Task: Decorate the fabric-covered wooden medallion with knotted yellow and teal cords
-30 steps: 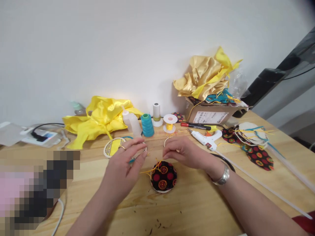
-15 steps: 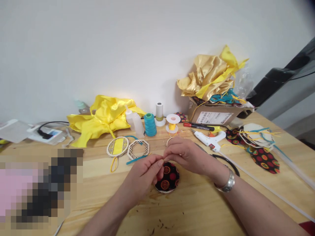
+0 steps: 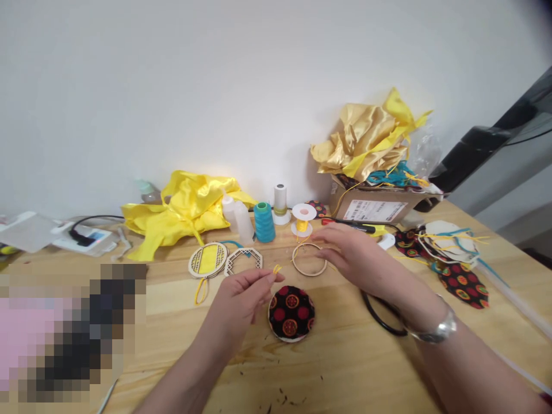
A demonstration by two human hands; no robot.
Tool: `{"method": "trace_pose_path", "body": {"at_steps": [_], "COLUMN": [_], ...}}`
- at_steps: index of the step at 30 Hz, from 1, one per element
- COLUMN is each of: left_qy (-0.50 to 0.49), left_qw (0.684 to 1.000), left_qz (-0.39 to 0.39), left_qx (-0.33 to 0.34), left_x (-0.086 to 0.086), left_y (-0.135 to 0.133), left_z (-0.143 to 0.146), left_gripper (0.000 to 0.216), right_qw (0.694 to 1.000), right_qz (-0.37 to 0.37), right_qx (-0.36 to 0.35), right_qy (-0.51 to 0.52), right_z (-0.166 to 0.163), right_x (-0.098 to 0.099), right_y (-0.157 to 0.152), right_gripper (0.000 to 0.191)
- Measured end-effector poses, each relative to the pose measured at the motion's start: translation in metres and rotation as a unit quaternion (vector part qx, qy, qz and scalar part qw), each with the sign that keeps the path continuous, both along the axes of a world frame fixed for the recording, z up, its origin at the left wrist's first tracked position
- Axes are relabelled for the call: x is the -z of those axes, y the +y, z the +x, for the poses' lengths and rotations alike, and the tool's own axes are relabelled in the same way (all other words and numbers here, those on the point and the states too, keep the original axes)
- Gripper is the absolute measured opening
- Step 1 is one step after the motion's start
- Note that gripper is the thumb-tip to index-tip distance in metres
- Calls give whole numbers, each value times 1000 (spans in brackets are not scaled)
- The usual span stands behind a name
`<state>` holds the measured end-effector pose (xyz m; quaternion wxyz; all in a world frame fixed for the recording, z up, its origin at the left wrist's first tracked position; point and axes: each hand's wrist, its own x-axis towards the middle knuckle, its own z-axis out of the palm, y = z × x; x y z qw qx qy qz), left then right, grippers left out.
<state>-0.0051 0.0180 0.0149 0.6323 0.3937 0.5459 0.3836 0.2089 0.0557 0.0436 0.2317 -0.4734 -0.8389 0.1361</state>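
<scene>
My left hand (image 3: 244,296) is closed in a pinch on a short piece of yellow thread (image 3: 276,268), just left of a round black disc with red and yellow circles (image 3: 291,313) lying flat on the wooden table (image 3: 345,368). My right hand (image 3: 356,256) hovers further back with fingers spread, holding nothing, beside a bare wooden ring (image 3: 309,260) and near a small spool of yellow thread (image 3: 303,217).
Two lattice wooden ornaments (image 3: 224,260) lie left of the ring. Behind stand a teal thread cone (image 3: 263,221), a white spool (image 3: 280,202) and glue bottles (image 3: 241,220). Yellow satin (image 3: 181,210), a cardboard box (image 3: 375,207), fabric pieces (image 3: 457,270) and a black loop (image 3: 382,316) surround them.
My hands have parted: the right one let go and moved back and right toward the spool, uncovering the wooden ring. The left keeps pinching the yellow thread beside the disc.
</scene>
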Motion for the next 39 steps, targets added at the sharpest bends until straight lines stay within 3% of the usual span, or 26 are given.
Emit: {"method": "trace_pose_path", "body": {"at_steps": [3, 6, 9, 10, 13, 16, 20, 24, 26, 28, 30, 35, 39], "left_qy": [6, 4, -7, -11, -1, 26, 50, 57, 65, 79, 111, 203, 234], "left_qw": [1000, 1000, 1000, 1000, 1000, 999, 998, 997, 997, 996, 992, 965, 951], "left_qz": [10, 9, 6, 6, 9, 20, 32, 46, 47, 51, 67, 165, 198], "left_qx": [-11, -2, 8, 9, 6, 2, 5, 3, 2, 1, 1, 2, 26], "left_x": [1, 3, 2, 2, 1, 0, 1, 1, 0, -1, -1, 1, 3], "left_y": [1, 0, -1, -2, -2, -1, 0, 0, 0, 0, 0, -2, -4], "left_z": [-4, -5, -3, -2, 0, 0, 0, 1, 2, 2, 2, 1, 2], "left_gripper": [35, 36, 35, 35, 34, 34, 35, 35, 36, 36, 34, 25, 28], "right_qw": [989, 967, 944, 943, 942, 940, 947, 957, 944, 910, 852, 707, 611], "right_qz": [-57, -65, -94, -84, -54, -57, -116, -199, -264, -339, -423, -541, -588], "right_qx": [49, 112, 202, 226, 259, 265, 257, 210, 159, 118, 57, -50, -93], "right_qy": [-131, -221, -243, -227, -207, -207, -155, 6, 115, 208, 304, 453, 521], "right_z": [21, 45, 68, 74, 81, 80, 79, 66, 51, 33, 16, -18, -32], "right_x": [0, 25, 60, 70, 86, 85, 71, 53, 42, 32, 26, 32, 43], "right_y": [-17, -44, -71, -77, -90, -90, -89, -93, -93, -92, -91, -91, -90], "right_gripper": [14, 16, 20, 30, 41, 37, 34, 22, 7, 17, 27, 79, 81]}}
